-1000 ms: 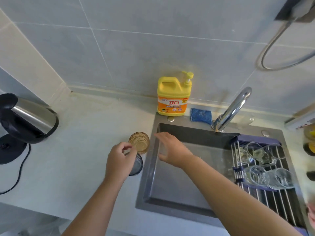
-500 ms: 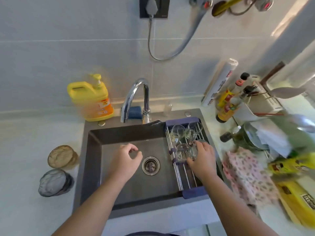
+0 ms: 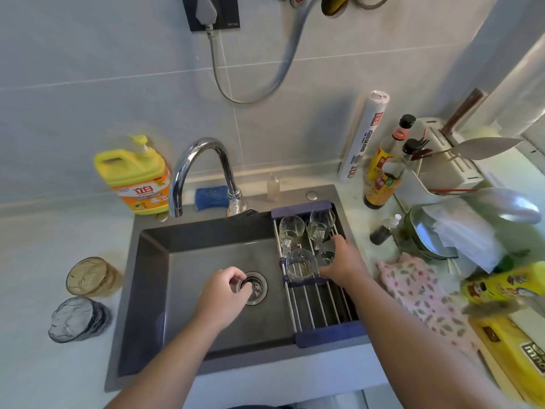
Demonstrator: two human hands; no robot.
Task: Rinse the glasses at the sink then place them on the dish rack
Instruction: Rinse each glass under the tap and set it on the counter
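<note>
Right hand curled round a clear glass at the right side of the dish rack, glass seemingly resting on the bars. Left hand loosely curled, holding nothing, low in the sink and partly over the drain.

Well along, by the look of it: other clear glasses already on the rack, just beside the held one. Seemingly left to do: amber glass and grey glass, both on the bench left of the sink, near each other, well apart from either hand. No water visible at the tap.

Against a second ago: left hand gone from the grey glass and into the sink; right hand across from mid-sink to the rack. Against half a second ago: same grip on the same glass, left hand a little closer to the drain.
</note>
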